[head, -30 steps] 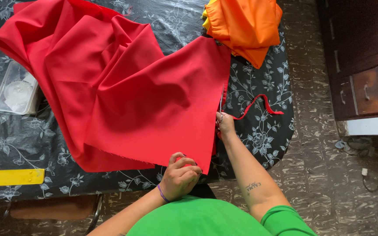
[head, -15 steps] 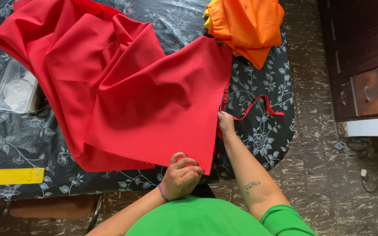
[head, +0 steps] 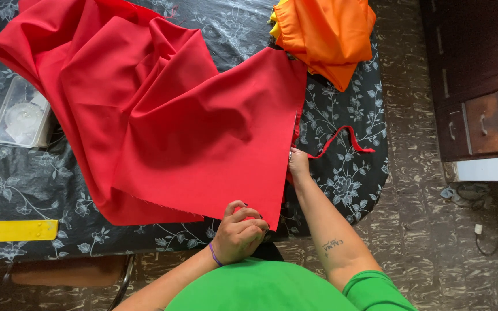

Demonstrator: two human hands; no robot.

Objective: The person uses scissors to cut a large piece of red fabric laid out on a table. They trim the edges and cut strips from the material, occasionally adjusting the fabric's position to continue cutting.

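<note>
1. Broadly, the counter (head: 347,190) wears a black floral cloth, its rounded right edge dropping to patterned floor with open room beyond
2. Red fabric (head: 162,121), smooth and matte, lies crumpled at the left and flat toward the near edge, its pointed corner hanging at the counter's front
3. Orange cloth (head: 324,34) is bunched at the far edge, just beside the red
4. Left hand (head: 240,233) has its grip clamped on the red corner
5. Right hand (head: 298,164) presses the fabric's right edge; what its grip holds, I cannot tell
6. Thin red strip (head: 344,141) curls beside that hand
</note>
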